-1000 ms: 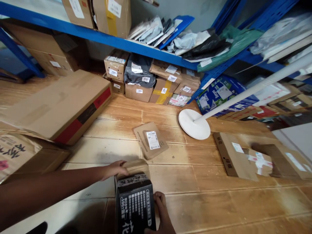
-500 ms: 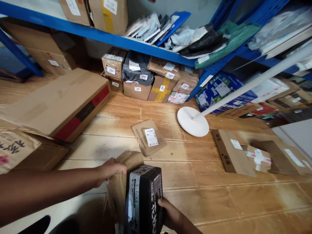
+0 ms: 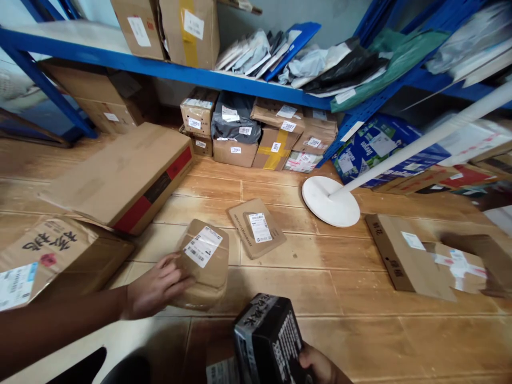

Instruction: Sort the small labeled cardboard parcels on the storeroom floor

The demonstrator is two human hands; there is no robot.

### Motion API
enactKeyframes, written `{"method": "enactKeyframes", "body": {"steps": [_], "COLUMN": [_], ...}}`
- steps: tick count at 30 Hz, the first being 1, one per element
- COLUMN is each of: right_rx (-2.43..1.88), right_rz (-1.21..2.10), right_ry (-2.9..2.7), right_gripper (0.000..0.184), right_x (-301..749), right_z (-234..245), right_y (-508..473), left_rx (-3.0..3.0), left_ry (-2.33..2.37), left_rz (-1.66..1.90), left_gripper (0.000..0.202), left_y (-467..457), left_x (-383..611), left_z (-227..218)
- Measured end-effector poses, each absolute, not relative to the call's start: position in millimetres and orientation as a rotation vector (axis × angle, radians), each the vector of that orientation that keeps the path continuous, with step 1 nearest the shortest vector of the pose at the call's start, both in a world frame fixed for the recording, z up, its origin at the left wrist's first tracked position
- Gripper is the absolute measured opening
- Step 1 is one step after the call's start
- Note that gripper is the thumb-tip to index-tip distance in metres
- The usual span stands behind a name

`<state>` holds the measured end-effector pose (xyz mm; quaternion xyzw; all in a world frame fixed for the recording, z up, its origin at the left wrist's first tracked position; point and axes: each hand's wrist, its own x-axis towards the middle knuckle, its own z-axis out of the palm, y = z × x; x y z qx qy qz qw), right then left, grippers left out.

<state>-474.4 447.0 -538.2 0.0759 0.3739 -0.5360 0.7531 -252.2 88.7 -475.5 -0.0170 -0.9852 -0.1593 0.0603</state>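
Note:
A brown taped parcel (image 3: pixel 214 277) with a white shipping label lies on the floor. At its left edge is my left hand (image 3: pixel 160 285), open, fingers loosely bent and slightly blurred; whether they still touch the parcel I cannot tell. My right hand (image 3: pixel 318 365) grips a black box (image 3: pixel 266 336) with white lettering and clear tape, its thumb on the right side and its other fingers hidden. Below and left of this box, part of a white label (image 3: pixel 223 372) shows at the bottom edge. A flat brown carton (image 3: pixel 242 226) with a label lies just beyond the parcel.
Large cartons (image 3: pixel 124 170) lie on the left. A white pole's round base (image 3: pixel 320 200) stands on the wooden floor. Numbered parcels (image 3: pixel 236 152) line the space under a blue shelf (image 3: pixel 160 72). More flat cartons (image 3: pixel 400 250) lie on the right.
My left hand has set the brown parcel down on the floor and loosened its grip. The black box has moved right and down in my right hand. The view has shifted slightly.

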Motion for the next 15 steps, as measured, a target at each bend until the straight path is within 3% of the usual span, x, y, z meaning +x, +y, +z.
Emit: {"method": "enactKeyframes", "body": {"steps": [5,9,15], "right_rx": [0.374,0.472,0.433], "right_rz": [-1.107,-1.079,-1.18], "right_ry": [0.866,0.948,1.033], "right_gripper": [0.029,0.047,0.049], "right_x": [-476.3,-477.3,-491.2], "right_z": [-544.5,-552.1,-553.9], "right_y": [470.6,469.6,455.0], "left_rx": [-0.167,-0.191,-0.282], "left_ry": [-3.025,-2.982,-2.846], "left_rz": [-0.573,-0.481,-0.41], "left_gripper": [0.062,0.066,0.059], "left_y": [72.0,86.7,133.4], "left_x": [-208.5,-217.6,-212.7], "left_z": [-525.5,-524.1,-527.3]}}
